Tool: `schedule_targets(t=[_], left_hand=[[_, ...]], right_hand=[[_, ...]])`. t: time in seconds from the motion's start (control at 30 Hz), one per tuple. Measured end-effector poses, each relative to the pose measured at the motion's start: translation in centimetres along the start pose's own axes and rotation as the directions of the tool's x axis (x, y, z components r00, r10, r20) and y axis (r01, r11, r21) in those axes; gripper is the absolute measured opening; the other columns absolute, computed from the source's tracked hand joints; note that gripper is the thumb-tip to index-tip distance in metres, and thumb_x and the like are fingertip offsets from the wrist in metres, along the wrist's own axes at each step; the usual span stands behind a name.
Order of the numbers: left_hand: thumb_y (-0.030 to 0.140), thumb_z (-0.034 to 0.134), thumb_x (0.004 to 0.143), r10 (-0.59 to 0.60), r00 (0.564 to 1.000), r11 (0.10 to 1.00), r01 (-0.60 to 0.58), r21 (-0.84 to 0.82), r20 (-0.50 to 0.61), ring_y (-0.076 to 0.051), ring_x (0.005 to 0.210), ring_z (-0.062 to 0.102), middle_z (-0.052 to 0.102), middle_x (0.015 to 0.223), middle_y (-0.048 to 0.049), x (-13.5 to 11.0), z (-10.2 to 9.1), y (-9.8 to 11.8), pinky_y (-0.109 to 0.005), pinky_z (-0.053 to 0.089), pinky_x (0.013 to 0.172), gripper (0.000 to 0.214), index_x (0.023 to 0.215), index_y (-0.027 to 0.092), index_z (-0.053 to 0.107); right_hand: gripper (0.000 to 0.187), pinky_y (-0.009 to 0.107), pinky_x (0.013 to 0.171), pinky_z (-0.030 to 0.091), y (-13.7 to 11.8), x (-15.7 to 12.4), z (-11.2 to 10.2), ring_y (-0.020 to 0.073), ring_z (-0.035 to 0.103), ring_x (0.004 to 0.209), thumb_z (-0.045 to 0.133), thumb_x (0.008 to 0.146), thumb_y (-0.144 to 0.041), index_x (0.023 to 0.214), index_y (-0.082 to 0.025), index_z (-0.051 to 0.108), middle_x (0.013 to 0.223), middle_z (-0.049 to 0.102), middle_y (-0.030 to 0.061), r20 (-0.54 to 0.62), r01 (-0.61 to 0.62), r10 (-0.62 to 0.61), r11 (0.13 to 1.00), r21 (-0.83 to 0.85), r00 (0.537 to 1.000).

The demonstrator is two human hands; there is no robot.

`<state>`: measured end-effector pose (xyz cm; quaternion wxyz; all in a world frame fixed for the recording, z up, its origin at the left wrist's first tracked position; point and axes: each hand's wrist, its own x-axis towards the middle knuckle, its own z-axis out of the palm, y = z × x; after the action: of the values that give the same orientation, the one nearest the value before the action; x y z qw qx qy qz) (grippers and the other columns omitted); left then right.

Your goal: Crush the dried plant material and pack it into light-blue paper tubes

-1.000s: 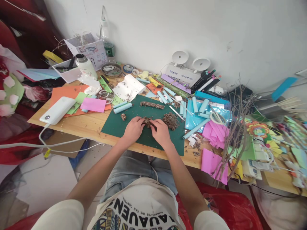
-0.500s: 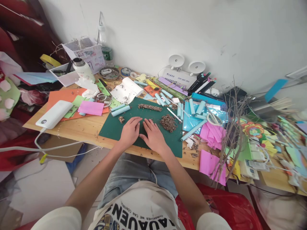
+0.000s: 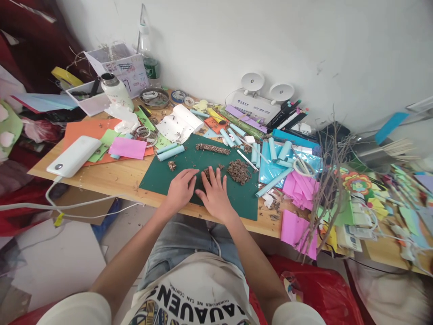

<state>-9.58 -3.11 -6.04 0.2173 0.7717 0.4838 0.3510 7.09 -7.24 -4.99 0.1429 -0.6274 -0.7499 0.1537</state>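
The brown clump (image 3: 207, 173) lies on the green mat (image 3: 238, 203), partly hidden under the fingers of the right hand (image 3: 215, 195), so its full shape I cannot tell. This hand is palm down with its fingers spread apart over the clump. The left hand (image 3: 181, 188) is at eight o'clock from the clump, its fingers close together and a little bent; whether it pinches something, I cannot tell. The two hands are near each other but apart.

The step in hand seems to be pressing or rolling the clump by the right palm and fingers. In my judgement, the next move calls for light, even pressure, because the material looks crumbly and may break apart.

At three o'clock is a loose pile (image 3: 239, 172) of similar brown bits, and at twelve o'clock a brown roll (image 3: 212, 149). At nine o'clock lies a small brown piece (image 3: 172, 165). Farther, at ten o'clock, two blue tubes (image 3: 171, 153) rest by the mat's edge; between two and three o'clock is a white stick (image 3: 246, 160).
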Motion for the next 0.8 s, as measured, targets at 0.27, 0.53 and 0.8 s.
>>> schedule_targets(t=[0.27, 0.53, 0.8], left_hand=[[0.035, 0.046, 0.1, 0.02, 0.985, 0.943, -0.075, 0.323, 0.172, -0.038, 0.141, 0.044, 0.052, 0.147, -0.0226, -1.6, 0.8, 1.1, -0.053, 0.04, 0.115, 0.05, 0.14, 0.007, 0.054], [0.053, 0.041, 0.099, -0.071, 0.988, 0.988, 0.051, 0.144, 0.136, -0.042, 0.154, 0.008, 0.016, 0.162, -0.0326, 2.0, 8.6, 4.6, -0.061, 0.025, 0.121, 0.083, 0.155, -0.004, 0.019], [0.045, 0.031, 0.104, -0.174, 0.981, 0.839, 0.101, -0.534, -0.086, -0.025, 0.14, 0.049, 0.053, 0.149, -0.0147, 3.1, 6.4, 4.5, -0.042, 0.04, 0.118, 0.05, 0.143, 0.02, 0.048]], right_hand=[[0.047, 0.046, 0.116, 0.043, 3.0, -2.5, -2.5, 0.0255, 0.054, 0.137, 0.035, 0.102, -0.037, 0.133, -0.016, 0.064, 0.142, 0.061, 0.0127, -0.316, -0.13, 0.23, 0.943, 0.307, 0.921], [0.041, 0.048, 0.109, 0.046, 7.5, -3.5, -3.4, 0.0273, 0.064, 0.122, 0.048, 0.095, -0.042, 0.115, -0.016, 0.073, 0.127, 0.07, 0.0146, -0.51, -0.228, 0.468, 0.856, 0.463, 0.722], [0.054, 0.041, 0.096, 0.048, 12.6, 1.9, -4.4, 0.0291, 0.068, 0.105, 0.046, 0.088, -0.053, 0.108, -0.013, 0.077, 0.104, 0.077, 0.0124, -0.395, -0.284, 0.555, 0.776, 0.563, 0.732]])
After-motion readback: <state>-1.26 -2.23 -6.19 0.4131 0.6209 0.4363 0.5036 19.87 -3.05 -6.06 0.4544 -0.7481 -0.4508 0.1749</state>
